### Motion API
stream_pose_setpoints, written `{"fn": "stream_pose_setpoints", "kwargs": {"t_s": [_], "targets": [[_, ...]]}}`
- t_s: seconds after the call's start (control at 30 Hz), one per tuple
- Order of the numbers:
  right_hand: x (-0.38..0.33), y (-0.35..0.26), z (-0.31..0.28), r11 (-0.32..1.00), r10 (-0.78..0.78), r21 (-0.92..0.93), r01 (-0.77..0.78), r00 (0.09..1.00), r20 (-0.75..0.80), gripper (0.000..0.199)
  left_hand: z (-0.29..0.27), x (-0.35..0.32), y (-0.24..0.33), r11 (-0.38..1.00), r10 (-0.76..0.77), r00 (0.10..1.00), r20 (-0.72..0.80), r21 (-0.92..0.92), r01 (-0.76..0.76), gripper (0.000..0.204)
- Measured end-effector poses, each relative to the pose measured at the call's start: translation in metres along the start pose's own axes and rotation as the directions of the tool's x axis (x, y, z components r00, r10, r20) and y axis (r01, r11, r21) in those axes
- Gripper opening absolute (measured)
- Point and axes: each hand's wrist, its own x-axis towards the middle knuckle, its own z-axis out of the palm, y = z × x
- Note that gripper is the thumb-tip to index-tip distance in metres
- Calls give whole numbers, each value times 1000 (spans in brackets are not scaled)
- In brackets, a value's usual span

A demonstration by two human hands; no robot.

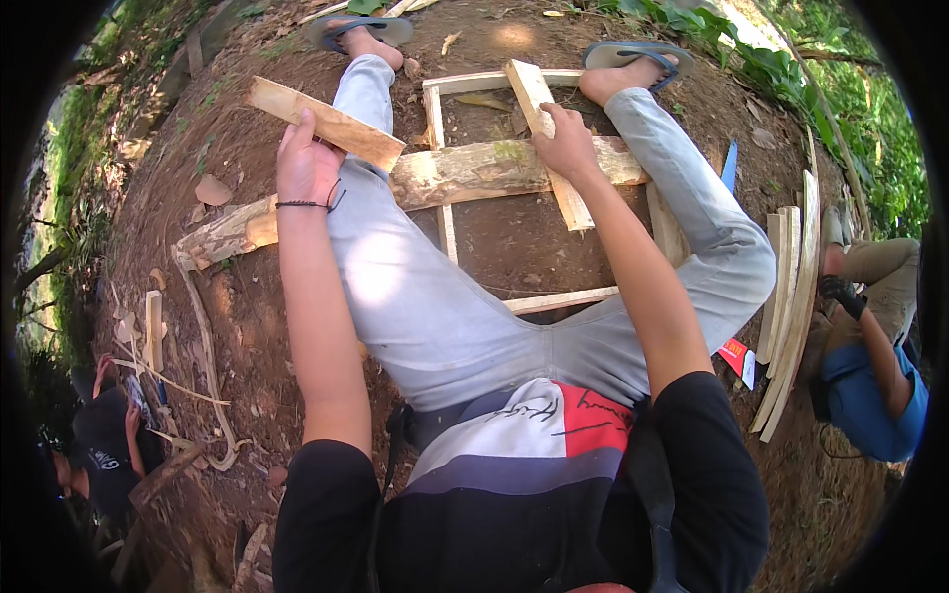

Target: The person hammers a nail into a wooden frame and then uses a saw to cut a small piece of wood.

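Note:
My left hand (309, 170) is closed on a short flat wooden board (331, 123), held up at a slant above my left leg. My right hand (567, 148) grips a thicker wooden plank (529, 87), which lies crosswise over a log (455, 174). Patches of bark show on the log, and it stretches from the left across the space between my legs. Beneath it, a frame of thin wooden strips (447, 233) rests on the dirt. Part of that frame is hidden by my right leg.
By my right leg is a hand saw, its blue blade (730, 166) partly covered. Long wooden strips (789, 306) lie further right, near a person in blue (870, 390). Another person in dark clothes (104, 445) is at the left, near a dry branch (206, 346).

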Motion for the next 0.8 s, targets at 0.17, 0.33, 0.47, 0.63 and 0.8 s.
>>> {"fn": "stream_pose_setpoints", "kwargs": {"t_s": [0.17, 0.33, 0.47, 0.63, 0.8], "targets": [[-43, 4, -27, 984, -148, 103, 149, 989, -13, 69, 1, -3, 0, 1000, -9, 1000, -2, 23, 9, 31], [-83, 12, -50, 965, -259, 79, 251, 960, 108, 79, -1, -1, 0, 999, -15, 1000, -14, 49, 15, 31], [-90, 28, -54, 933, -359, 27, 359, 919, 163, 82, -2, 2, -2, 999, -3, 1000, 1, 50, 3, 29], [-91, 23, -50, 948, -308, -22, 318, 932, 190, 85, 0, 1, -1, 999, -7, 1000, -15, 47, 7, 28], [-85, 25, -42, 965, -253, 125, 231, 944, 210, 91, -1, 1, -3, 997, 0, 1000, -2, 72, 0, 31]]}}
